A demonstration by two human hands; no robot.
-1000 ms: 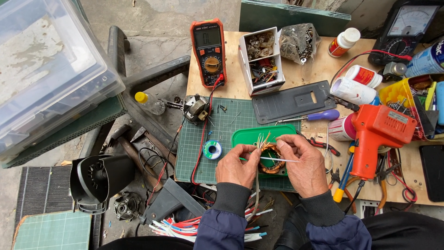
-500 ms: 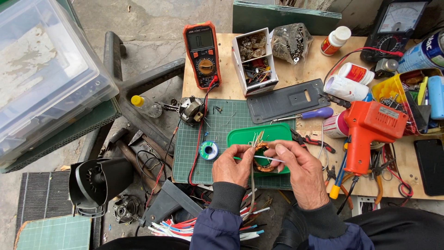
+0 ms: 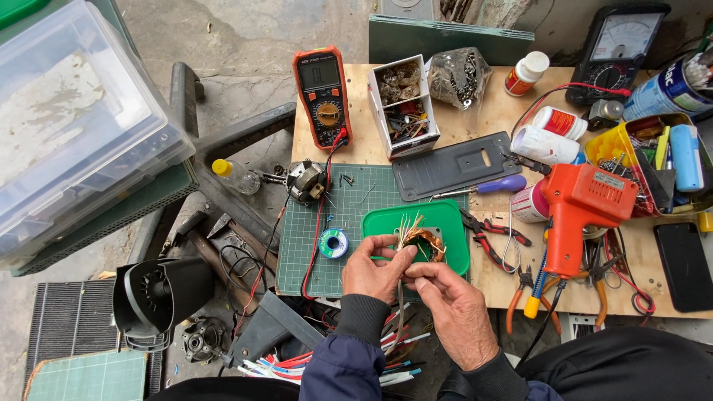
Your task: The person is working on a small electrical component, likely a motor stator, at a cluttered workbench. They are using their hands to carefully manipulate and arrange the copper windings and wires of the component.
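Observation:
My left hand point(image 3: 380, 269) and my right hand point(image 3: 454, 310) meet over the front edge of a small wooden workbench. Together they hold a copper wire coil point(image 3: 424, 240) with pale lead wires sticking up from it. The left fingers pinch the leads near the coil, and the right fingers grip the coil's lower side. The coil hangs just above a green plastic tray point(image 3: 448, 223) that lies on a green cutting mat point(image 3: 304, 238). A small spool of solder point(image 3: 333, 243) rests on the mat left of my left hand.
An orange multimeter point(image 3: 321, 95) with a red lead, a white parts box point(image 3: 402, 104), a grey plate point(image 3: 453, 165), a purple screwdriver point(image 3: 494, 184), an orange soldering gun point(image 3: 575, 208), pliers point(image 3: 494, 234), bottles and an analogue meter point(image 3: 622, 44) crowd the bench. A clear bin point(image 3: 70, 126) and fan parts lie left.
The view has shifted slightly. Both hands have drawn closer together on the coil, and the right hand has moved lower and nearer to me.

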